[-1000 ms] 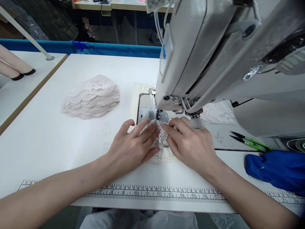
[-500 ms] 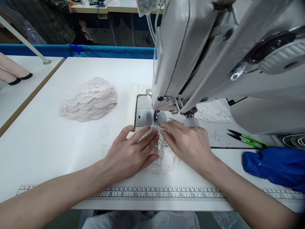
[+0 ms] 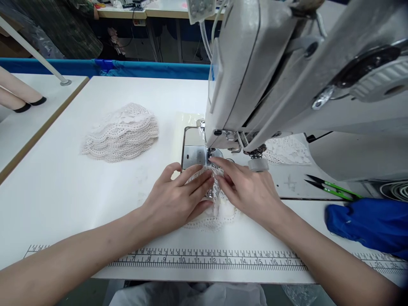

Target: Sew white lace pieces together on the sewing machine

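Observation:
A small piece of white lace (image 3: pixel 214 210) lies on the white table (image 3: pixel 63 187) just in front of the sewing machine's needle and presser foot (image 3: pixel 211 154). My left hand (image 3: pixel 177 199) rests flat on its left part, fingers stretched out and pressing it down. My right hand (image 3: pixel 249 190) lies on its right part, fingers extended, the forefinger reaching up to the presser foot. The lace's near edge shows below both hands. The grey sewing machine (image 3: pixel 287 72) towers over the right side.
A stack of white lace pieces (image 3: pixel 123 131) sits at the left. More lace (image 3: pixel 288 149) lies behind the machine. Green thread snips (image 3: pixel 331 187) and a blue cloth (image 3: pixel 369 223) are at the right. A printed ruler (image 3: pixel 207 259) runs along the near edge.
My right hand has slid forward, its forefinger now reaching the presser foot. The lace has shifted slightly toward the needle under both hands.

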Action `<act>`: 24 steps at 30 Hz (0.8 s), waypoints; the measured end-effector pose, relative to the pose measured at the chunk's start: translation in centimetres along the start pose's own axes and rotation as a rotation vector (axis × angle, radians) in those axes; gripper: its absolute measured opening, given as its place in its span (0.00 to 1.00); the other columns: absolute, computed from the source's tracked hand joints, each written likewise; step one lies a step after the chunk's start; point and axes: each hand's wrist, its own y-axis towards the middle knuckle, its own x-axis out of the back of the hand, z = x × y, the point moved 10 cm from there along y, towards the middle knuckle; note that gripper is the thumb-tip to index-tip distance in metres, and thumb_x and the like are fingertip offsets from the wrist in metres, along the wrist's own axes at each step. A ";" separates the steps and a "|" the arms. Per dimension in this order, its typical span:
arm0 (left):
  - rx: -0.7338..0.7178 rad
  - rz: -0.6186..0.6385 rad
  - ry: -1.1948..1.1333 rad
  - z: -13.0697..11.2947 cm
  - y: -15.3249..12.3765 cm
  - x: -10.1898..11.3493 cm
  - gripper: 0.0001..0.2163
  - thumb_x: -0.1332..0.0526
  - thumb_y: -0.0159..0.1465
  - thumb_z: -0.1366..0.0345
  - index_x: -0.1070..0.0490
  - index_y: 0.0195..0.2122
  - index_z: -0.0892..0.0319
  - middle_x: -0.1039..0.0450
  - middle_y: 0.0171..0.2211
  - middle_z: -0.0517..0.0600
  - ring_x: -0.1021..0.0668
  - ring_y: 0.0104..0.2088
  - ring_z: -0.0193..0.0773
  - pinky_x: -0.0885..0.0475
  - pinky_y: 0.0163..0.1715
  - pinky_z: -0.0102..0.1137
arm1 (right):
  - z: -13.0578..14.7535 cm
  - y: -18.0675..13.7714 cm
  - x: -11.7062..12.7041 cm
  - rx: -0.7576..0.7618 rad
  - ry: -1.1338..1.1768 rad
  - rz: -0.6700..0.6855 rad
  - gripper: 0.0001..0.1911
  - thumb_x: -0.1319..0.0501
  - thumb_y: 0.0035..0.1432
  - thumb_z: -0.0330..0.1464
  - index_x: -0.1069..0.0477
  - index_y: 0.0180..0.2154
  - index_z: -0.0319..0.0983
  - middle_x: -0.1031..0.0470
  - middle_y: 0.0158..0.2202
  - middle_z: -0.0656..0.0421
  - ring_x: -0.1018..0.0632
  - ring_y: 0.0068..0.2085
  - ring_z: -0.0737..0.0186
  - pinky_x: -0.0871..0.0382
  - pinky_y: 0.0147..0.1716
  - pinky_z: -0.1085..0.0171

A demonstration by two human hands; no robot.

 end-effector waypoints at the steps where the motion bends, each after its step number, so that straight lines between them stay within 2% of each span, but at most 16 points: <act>1: 0.002 -0.001 -0.005 0.1 0.1 0.0 0.15 0.47 0.70 0.59 0.29 0.52 0.59 0.27 0.54 0.47 0.27 0.54 0.40 0.39 0.48 0.40 | -0.1 0.1 -0.3 -0.009 0.000 0.028 0.21 0.50 0.65 0.34 0.35 0.58 0.43 0.21 0.29 0.61 0.25 0.25 0.64 0.52 0.20 0.65; 4: 0.005 -0.009 -0.009 0.2 0.1 0.1 0.14 0.47 0.70 0.59 0.29 0.52 0.58 0.26 0.53 0.47 0.26 0.54 0.40 0.39 0.48 0.39 | -0.3 0.2 -0.7 -0.030 0.036 0.083 0.23 0.50 0.63 0.34 0.36 0.59 0.46 0.23 0.26 0.62 0.26 0.25 0.64 0.51 0.21 0.66; 9: 0.009 0.008 -0.009 0.3 0.0 -0.1 0.15 0.47 0.71 0.59 0.30 0.53 0.57 0.28 0.54 0.47 0.27 0.55 0.41 0.40 0.48 0.40 | -1.1 0.3 -0.9 -0.091 0.125 0.104 0.21 0.49 0.63 0.36 0.32 0.55 0.42 0.28 0.21 0.63 0.30 0.21 0.66 0.51 0.21 0.66; 13: 0.010 -0.011 -0.012 0.3 0.0 0.1 0.14 0.47 0.70 0.59 0.29 0.52 0.58 0.26 0.53 0.47 0.27 0.54 0.40 0.39 0.48 0.40 | -0.5 0.4 -0.7 -0.024 0.144 0.083 0.21 0.49 0.61 0.34 0.32 0.55 0.46 0.27 0.21 0.64 0.31 0.21 0.67 0.52 0.21 0.66; 20: 0.008 0.013 -0.004 0.2 -0.1 0.0 0.15 0.48 0.71 0.59 0.31 0.54 0.58 0.27 0.53 0.47 0.28 0.55 0.41 0.40 0.49 0.41 | -1.1 0.9 -1.1 -0.126 0.211 0.175 0.15 0.47 0.61 0.35 0.27 0.46 0.41 0.30 0.20 0.63 0.30 0.22 0.65 0.50 0.22 0.66; 24: 0.003 0.012 0.005 0.2 0.0 0.1 0.15 0.48 0.71 0.59 0.30 0.53 0.57 0.27 0.54 0.47 0.28 0.55 0.41 0.40 0.48 0.41 | -1.3 1.3 -1.1 -0.138 0.240 0.147 0.14 0.48 0.61 0.36 0.27 0.44 0.41 0.31 0.20 0.63 0.31 0.22 0.65 0.49 0.23 0.66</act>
